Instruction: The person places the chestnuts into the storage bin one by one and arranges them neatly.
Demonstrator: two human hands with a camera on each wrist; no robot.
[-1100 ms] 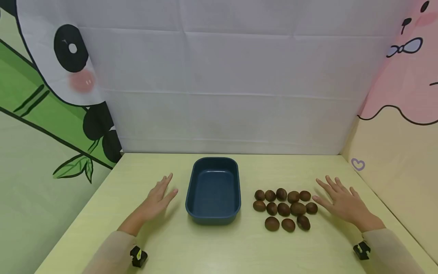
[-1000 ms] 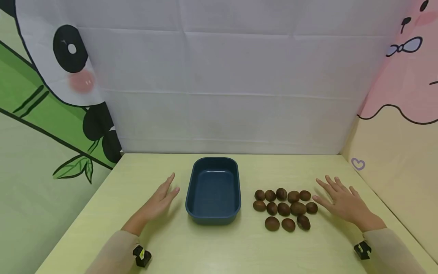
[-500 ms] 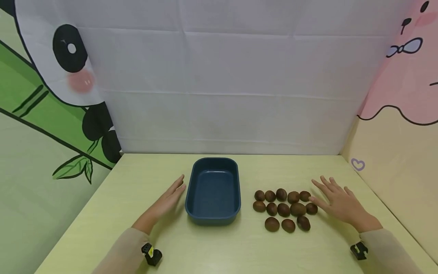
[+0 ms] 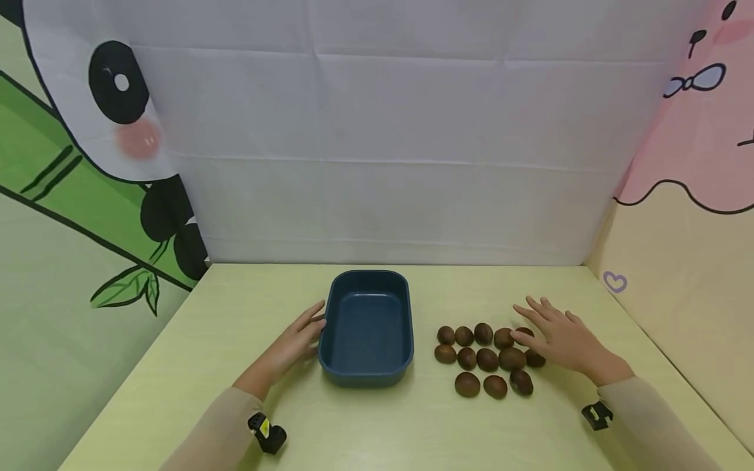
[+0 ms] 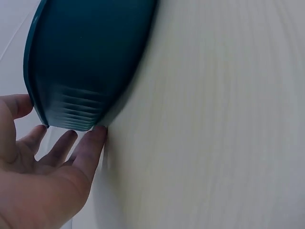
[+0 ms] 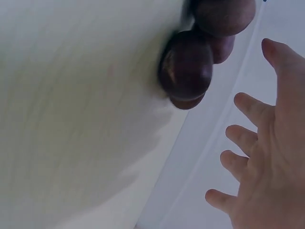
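Note:
A deep dark-blue rectangular tub (image 4: 366,379) with rounded corners stands on the table, nothing in it. My left hand (image 4: 290,353) is at its left side, fingers extended; in the left wrist view the fingertips (image 5: 97,136) meet the ribbed outer wall of the tub (image 5: 81,62). Three loose rows of brown chestnuts (image 4: 487,360) lie to the right of the tub. Over the right end of the two back rows hovers my right hand (image 4: 568,343), fingers spread and partly covering a couple of chestnuts. In the right wrist view its fingers are apart from the nearest chestnut (image 6: 187,67).
The pale yellow table (image 4: 389,428) ends at a white cloth backdrop (image 4: 383,163). Printed panels with cartoon animals flank both sides. Each wrist carries a small black camera (image 4: 597,415).
My left hand has moved right, up to the tub's side. The right hand has shifted left and slightly away from me, over the end chestnuts. Tub and chestnuts stay put.

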